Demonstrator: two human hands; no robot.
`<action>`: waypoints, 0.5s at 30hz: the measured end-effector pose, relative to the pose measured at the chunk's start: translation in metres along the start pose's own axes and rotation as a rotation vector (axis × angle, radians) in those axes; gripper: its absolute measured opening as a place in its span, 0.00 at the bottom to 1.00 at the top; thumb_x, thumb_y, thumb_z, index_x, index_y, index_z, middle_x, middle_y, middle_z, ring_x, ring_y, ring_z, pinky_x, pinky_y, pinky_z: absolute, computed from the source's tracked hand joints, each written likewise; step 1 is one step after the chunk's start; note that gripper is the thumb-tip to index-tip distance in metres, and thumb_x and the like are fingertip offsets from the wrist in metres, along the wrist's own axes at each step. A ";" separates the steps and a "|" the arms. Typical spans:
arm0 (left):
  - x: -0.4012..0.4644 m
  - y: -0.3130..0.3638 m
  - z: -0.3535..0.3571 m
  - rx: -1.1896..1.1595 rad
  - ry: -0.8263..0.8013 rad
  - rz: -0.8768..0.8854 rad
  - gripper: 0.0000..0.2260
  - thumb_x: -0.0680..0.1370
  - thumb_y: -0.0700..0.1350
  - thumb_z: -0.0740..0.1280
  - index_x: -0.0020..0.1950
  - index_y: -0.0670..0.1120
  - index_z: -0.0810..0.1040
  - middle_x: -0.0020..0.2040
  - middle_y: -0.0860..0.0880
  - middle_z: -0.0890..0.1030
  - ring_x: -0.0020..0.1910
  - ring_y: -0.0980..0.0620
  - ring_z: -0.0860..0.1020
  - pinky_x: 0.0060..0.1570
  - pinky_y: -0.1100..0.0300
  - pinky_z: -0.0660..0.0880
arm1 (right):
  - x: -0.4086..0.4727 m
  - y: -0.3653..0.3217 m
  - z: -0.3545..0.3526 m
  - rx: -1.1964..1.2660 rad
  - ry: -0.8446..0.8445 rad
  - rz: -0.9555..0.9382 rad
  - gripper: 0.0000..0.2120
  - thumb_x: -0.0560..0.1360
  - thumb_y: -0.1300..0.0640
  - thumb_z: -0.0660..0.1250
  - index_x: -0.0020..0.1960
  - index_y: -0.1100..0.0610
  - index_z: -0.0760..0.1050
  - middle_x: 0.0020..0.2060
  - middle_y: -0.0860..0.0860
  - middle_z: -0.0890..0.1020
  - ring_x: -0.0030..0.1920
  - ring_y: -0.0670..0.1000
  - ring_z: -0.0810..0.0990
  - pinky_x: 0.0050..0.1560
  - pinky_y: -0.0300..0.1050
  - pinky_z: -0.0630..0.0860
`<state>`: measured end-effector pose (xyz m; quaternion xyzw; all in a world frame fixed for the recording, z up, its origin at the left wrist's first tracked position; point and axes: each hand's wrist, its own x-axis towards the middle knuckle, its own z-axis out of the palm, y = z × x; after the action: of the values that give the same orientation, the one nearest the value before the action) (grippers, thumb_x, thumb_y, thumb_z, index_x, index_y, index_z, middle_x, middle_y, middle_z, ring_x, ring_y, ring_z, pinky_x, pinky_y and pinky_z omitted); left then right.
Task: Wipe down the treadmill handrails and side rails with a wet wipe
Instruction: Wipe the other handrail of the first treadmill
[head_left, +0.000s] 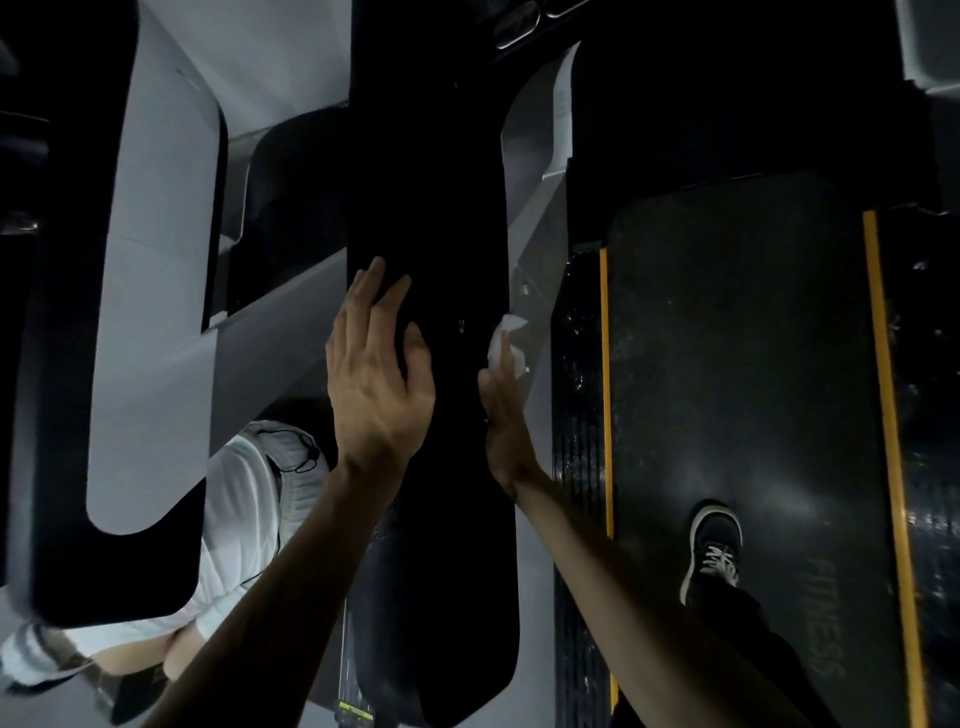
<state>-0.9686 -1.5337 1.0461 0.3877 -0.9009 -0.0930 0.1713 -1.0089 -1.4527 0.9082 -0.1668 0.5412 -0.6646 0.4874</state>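
Note:
A wide black handrail (441, 218) runs down the middle of the head view. My left hand (376, 369) lies flat on its left side, fingers straight and spread. My right hand (501, 415) presses a crumpled white wet wipe (506, 345) against the handrail's right edge, fingers stretched along the edge. The fingertips are partly hidden behind the wipe and the rail.
The treadmill belt (737, 395) with yellow edge stripes (604, 364) lies at the right, my dark shoe (714, 545) on it. A ribbed black side rail (579, 457) runs beside the belt. Another black and grey handrail (130, 312) stands at the left. A person in white (244, 519) is below.

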 end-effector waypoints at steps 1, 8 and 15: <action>0.000 0.000 0.000 0.002 -0.001 -0.001 0.20 0.83 0.45 0.60 0.74 0.42 0.72 0.78 0.45 0.68 0.77 0.45 0.67 0.72 0.41 0.66 | 0.004 -0.008 0.002 -0.012 0.006 -0.023 0.39 0.79 0.29 0.51 0.83 0.43 0.43 0.83 0.47 0.45 0.82 0.47 0.46 0.81 0.62 0.49; 0.000 0.002 0.001 0.025 -0.009 -0.021 0.20 0.83 0.45 0.60 0.75 0.43 0.72 0.78 0.46 0.68 0.78 0.46 0.66 0.73 0.44 0.65 | 0.049 -0.018 -0.004 -0.036 0.047 -0.077 0.39 0.81 0.35 0.49 0.84 0.55 0.45 0.83 0.49 0.46 0.82 0.44 0.43 0.82 0.56 0.45; 0.001 0.003 -0.001 0.011 -0.013 -0.022 0.20 0.83 0.44 0.60 0.75 0.43 0.72 0.79 0.46 0.68 0.79 0.47 0.64 0.73 0.42 0.66 | 0.007 0.010 -0.008 0.153 -0.038 0.094 0.32 0.84 0.43 0.55 0.84 0.48 0.47 0.83 0.45 0.51 0.81 0.40 0.51 0.82 0.51 0.52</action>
<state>-0.9706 -1.5326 1.0483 0.3981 -0.8981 -0.0926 0.1625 -1.0131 -1.4530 0.8942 -0.1160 0.4867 -0.6771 0.5396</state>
